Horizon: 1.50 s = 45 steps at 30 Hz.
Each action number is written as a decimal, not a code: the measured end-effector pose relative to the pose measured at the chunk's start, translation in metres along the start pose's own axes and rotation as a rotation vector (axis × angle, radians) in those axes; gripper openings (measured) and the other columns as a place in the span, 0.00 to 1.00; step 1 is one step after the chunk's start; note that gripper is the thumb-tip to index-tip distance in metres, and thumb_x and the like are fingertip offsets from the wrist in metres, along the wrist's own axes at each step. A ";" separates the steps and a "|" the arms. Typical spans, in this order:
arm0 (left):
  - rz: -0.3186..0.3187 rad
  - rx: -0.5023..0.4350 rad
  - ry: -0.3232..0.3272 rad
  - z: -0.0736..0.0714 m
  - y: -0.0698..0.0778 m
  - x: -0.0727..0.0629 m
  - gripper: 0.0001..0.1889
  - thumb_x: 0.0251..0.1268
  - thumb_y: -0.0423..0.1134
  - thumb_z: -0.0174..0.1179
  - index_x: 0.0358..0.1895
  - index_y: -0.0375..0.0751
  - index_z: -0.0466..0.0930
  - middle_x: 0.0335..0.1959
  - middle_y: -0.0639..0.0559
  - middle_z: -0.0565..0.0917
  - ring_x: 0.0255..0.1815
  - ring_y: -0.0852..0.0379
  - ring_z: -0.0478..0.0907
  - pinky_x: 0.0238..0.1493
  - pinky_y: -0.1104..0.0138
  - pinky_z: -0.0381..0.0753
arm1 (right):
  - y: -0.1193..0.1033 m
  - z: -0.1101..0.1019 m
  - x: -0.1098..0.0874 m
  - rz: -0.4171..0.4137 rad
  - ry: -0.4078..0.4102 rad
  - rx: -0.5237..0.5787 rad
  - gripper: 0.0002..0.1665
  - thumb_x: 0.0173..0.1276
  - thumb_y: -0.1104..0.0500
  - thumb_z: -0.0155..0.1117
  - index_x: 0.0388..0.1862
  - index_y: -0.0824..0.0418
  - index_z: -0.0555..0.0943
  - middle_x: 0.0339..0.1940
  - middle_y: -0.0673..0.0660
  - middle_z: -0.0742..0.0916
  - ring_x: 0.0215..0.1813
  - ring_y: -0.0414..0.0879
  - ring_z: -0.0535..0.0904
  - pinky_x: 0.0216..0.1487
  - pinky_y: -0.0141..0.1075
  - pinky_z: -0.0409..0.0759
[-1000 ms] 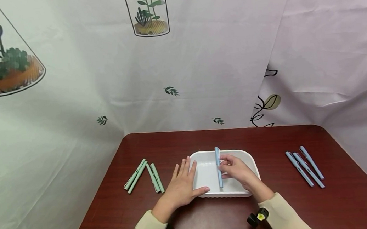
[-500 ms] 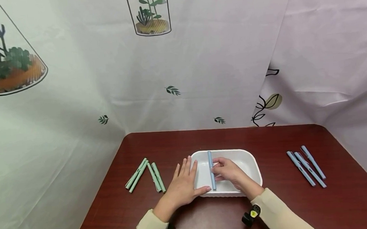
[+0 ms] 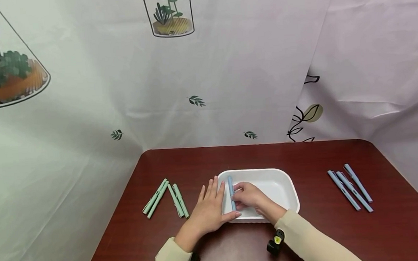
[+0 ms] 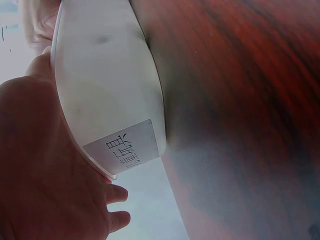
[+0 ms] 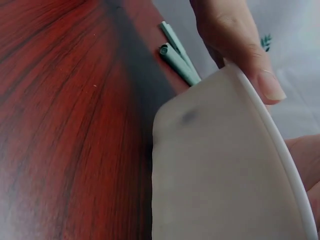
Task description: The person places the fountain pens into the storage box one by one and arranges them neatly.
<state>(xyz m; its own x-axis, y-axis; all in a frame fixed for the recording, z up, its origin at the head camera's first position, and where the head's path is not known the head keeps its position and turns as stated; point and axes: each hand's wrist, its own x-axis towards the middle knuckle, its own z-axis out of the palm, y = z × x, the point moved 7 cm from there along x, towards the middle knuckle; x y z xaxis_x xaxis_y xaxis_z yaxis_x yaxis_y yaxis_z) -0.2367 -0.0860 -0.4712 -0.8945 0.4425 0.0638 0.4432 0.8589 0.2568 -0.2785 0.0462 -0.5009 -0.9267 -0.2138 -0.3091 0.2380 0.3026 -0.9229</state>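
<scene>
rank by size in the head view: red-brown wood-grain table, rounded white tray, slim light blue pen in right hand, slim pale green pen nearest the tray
1. Red-brown wood-grain table
2. Rounded white tray
3. Light blue pen, pale green pen: look alike in size, so unranked

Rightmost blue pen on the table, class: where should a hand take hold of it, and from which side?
Probably mid-barrel, pinched across its width from above: the rightmost blue pen is slim and straight, lies flat, with a gap between it and the neighbouring pen.

Curtained-off nook: printed cloth (image 3: pixel 248 63) behind 1 table (image 3: pixel 311 172)
</scene>
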 end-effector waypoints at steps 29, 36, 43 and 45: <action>0.000 0.004 0.002 -0.001 0.000 -0.003 0.55 0.66 0.74 0.51 0.81 0.35 0.48 0.82 0.33 0.45 0.83 0.37 0.45 0.78 0.42 0.48 | -0.008 0.012 0.003 0.011 0.023 -0.194 0.23 0.56 0.71 0.66 0.53 0.73 0.75 0.22 0.59 0.85 0.19 0.41 0.81 0.23 0.32 0.83; -0.017 -0.003 -0.017 0.002 -0.002 -0.002 0.55 0.66 0.75 0.51 0.82 0.36 0.47 0.83 0.34 0.44 0.83 0.38 0.43 0.78 0.42 0.47 | -0.005 0.010 0.003 0.032 -0.004 -0.234 0.27 0.60 0.69 0.67 0.58 0.73 0.74 0.20 0.57 0.84 0.18 0.40 0.79 0.22 0.31 0.80; -0.006 -0.006 -0.001 0.003 -0.001 -0.003 0.55 0.65 0.73 0.53 0.81 0.34 0.51 0.82 0.33 0.47 0.82 0.37 0.46 0.78 0.42 0.49 | -0.001 0.002 0.000 0.042 -0.046 -0.179 0.29 0.64 0.69 0.64 0.64 0.73 0.71 0.24 0.60 0.85 0.21 0.42 0.81 0.26 0.35 0.85; -0.004 -0.009 0.001 0.003 -0.001 -0.003 0.54 0.65 0.73 0.54 0.80 0.33 0.51 0.82 0.33 0.47 0.82 0.37 0.46 0.78 0.42 0.49 | 0.000 0.000 -0.002 0.043 -0.056 -0.156 0.29 0.64 0.69 0.64 0.65 0.73 0.71 0.25 0.61 0.86 0.21 0.43 0.82 0.27 0.36 0.85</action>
<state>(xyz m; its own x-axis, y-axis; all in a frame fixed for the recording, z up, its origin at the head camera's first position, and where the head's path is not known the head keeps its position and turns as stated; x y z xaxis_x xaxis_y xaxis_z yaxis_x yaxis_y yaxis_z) -0.2343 -0.0875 -0.4745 -0.8965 0.4385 0.0636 0.4388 0.8585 0.2653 -0.2768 0.0470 -0.5003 -0.8979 -0.2479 -0.3637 0.2247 0.4523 -0.8631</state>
